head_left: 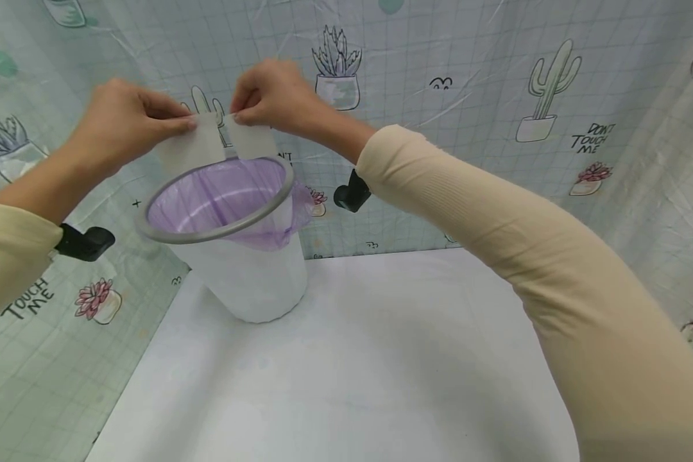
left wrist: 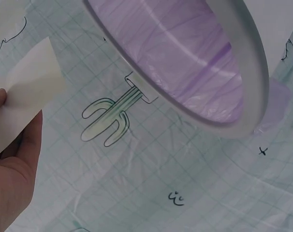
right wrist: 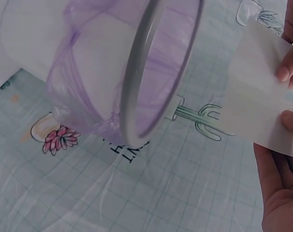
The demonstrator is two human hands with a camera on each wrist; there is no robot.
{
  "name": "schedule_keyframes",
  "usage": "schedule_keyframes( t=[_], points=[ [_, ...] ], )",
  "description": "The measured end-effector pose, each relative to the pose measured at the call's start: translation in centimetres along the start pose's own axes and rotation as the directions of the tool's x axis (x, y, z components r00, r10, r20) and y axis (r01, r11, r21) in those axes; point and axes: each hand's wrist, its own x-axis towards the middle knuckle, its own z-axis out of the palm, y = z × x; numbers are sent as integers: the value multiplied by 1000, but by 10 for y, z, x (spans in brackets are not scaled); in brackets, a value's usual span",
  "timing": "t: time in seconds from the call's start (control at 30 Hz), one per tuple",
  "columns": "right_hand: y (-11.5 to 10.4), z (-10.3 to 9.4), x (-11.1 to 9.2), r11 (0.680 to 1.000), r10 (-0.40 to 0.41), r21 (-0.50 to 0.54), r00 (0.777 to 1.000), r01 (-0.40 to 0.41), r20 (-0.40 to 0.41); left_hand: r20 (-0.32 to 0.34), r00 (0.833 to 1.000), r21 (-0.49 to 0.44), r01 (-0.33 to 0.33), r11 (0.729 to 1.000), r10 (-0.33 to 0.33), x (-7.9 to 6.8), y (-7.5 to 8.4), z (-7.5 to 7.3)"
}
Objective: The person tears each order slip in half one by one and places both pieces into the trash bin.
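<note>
My left hand [head_left: 133, 119] pinches a white piece of paper [head_left: 190, 149] between thumb and fingers, above the back of a bin. Beside it my right hand [head_left: 280, 96] pinches another white piece of paper [head_left: 254, 140] by its upper edge. A narrow gap runs between the two pieces, which overlap in the right wrist view. Below both hands stands a white bin [head_left: 260, 282] with a grey rim ring [head_left: 216, 235]. A purple bag [head_left: 208, 196] lines it and folds out under the ring. In the left wrist view, one paper piece [left wrist: 33, 84] hangs beside the bin's mouth.
The bin stands at the back left of a white table [head_left: 369, 366]. Behind and on both sides hangs a gridded curtain [head_left: 439, 160] printed with cacti and potted plants. Black camera mounts [head_left: 86, 242] are strapped at both wrists.
</note>
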Motion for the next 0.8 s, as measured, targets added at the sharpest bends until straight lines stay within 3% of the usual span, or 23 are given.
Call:
schedule_keyframes(
  t=[0.63,0.8],
  points=[
    [3,15,11,1000,-9,-7,1000,9,10,18,999,-1,51,999,-51,7,-18,4],
    [4,18,12,1000,-5,1,1000,5,23,64,997,-106,56,993,-49,8,-19,6]
  ],
)
